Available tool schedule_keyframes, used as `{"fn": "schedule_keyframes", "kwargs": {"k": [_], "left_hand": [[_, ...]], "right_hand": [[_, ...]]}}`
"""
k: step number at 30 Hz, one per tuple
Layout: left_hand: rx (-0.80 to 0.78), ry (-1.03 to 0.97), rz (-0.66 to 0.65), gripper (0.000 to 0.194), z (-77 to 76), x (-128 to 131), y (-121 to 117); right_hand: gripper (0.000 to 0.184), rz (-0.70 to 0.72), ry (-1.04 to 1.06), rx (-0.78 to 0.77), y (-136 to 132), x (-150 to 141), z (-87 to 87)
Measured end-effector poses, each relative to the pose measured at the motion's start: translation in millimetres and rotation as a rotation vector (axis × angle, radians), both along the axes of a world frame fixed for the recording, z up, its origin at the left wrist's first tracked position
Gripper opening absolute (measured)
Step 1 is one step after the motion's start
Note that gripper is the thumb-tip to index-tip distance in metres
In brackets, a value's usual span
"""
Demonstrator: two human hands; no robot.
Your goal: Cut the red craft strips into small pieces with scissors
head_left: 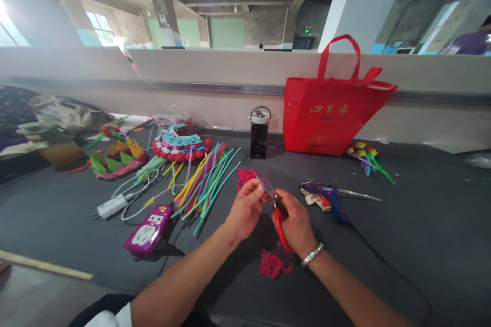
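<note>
My right hand (pixel 298 224) grips a pair of scissors (pixel 281 229) with red handles, its blades pointing up and to the left. My left hand (pixel 245 209) is closed in a pinch right beside the blades; whatever lies between thumb and fingers is too small to make out. Behind the left fingertips sits a heap of small pinkish-red pieces (pixel 245 178). A second heap of red scraps (pixel 271 264) lies on the dark table (pixel 230 286), nearer to me and below the scissors.
Left of my hands are colourful pipe cleaners (pixel 209 184), a purple power socket (pixel 149 230), a white charger (pixel 113 207) and flowered craft pieces (pixel 180 138). Ahead stand a dark bottle (pixel 259 135) and a red bag (pixel 326 112). A blue glue gun (pixel 333 202) with its cord lies right.
</note>
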State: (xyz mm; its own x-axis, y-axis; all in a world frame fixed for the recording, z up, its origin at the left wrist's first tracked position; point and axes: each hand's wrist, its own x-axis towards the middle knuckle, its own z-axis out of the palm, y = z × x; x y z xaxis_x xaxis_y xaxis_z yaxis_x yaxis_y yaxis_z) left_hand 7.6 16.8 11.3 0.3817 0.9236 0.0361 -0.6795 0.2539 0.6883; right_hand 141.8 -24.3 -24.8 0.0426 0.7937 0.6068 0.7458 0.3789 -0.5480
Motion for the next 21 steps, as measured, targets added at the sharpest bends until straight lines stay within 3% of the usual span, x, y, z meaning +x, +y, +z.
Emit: {"fn": "schedule_keyframes", "kwargs": {"k": [21], "left_hand": [[0.012,-0.007,-0.014,0.027,-1.9,0.8,1.6]], "right_hand": [[0.045,-0.035,-0.073,0.023,0.4,1.0,-3.8]]}}
